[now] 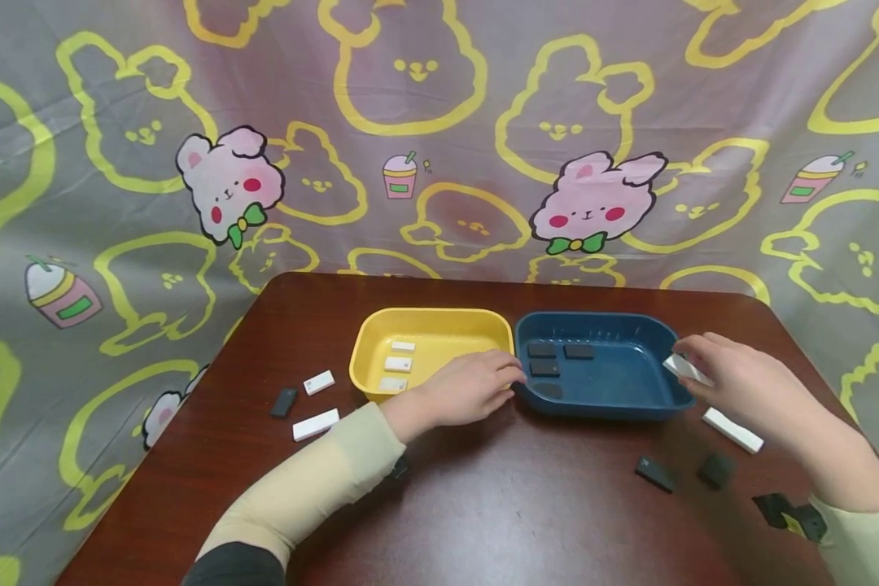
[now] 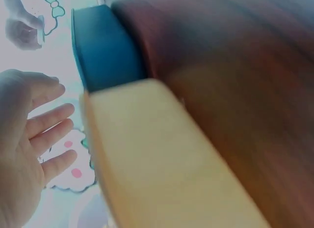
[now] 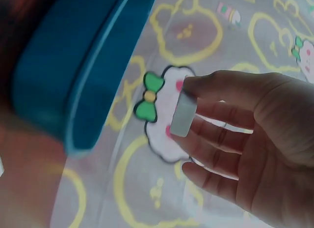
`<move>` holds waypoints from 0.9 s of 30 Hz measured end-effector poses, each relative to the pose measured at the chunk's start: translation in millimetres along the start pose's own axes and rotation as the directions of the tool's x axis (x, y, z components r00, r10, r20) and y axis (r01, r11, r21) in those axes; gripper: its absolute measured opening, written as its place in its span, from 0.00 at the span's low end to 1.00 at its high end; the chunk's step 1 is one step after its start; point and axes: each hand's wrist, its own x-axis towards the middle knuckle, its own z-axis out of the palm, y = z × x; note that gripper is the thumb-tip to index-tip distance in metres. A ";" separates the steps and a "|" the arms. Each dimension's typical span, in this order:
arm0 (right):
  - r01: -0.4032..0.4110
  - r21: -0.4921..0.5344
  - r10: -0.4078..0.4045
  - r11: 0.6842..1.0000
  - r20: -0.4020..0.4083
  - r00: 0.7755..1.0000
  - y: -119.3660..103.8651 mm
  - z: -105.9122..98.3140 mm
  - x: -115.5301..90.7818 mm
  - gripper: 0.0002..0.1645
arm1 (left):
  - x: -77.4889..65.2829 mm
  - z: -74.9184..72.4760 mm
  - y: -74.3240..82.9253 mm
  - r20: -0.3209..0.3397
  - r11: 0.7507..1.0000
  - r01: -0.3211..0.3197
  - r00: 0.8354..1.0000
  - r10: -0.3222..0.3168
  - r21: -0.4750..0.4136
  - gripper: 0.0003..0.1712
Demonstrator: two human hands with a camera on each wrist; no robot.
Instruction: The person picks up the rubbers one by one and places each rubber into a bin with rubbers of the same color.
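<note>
My right hand (image 1: 758, 391) pinches a small flat white block (image 1: 687, 369) between thumb and fingers, at the right rim of the blue bin (image 1: 623, 407). In the right wrist view the white block (image 3: 184, 112) stands out from the fingertips, beside the bin's wall. My left hand (image 1: 472, 389) hovers over the near right corner of the yellow bin (image 1: 439, 313), holding nothing. The left wrist view shows that hand (image 2: 29, 139) with its fingers spread and relaxed. Several white blocks (image 1: 399, 364) lie inside the yellow bin, and several dark blocks (image 1: 545, 369) inside the blue one.
The bins stand side by side on a brown table (image 1: 527, 505). To the left lie two white blocks (image 1: 316, 425) and a dark block (image 1: 284, 402). At right are a long white block (image 1: 732, 430) and several dark pieces (image 1: 655, 474). A patterned curtain (image 1: 476, 163) surrounds the table.
</note>
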 end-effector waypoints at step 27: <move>0.346 0.045 -0.349 0.937 0.081 0.934 -89.5 16.4 111.0 0.21 | -146.8 -47.3 -111.5 -0.047 0.668 0.741 0.672 -0.739 0.069 0.26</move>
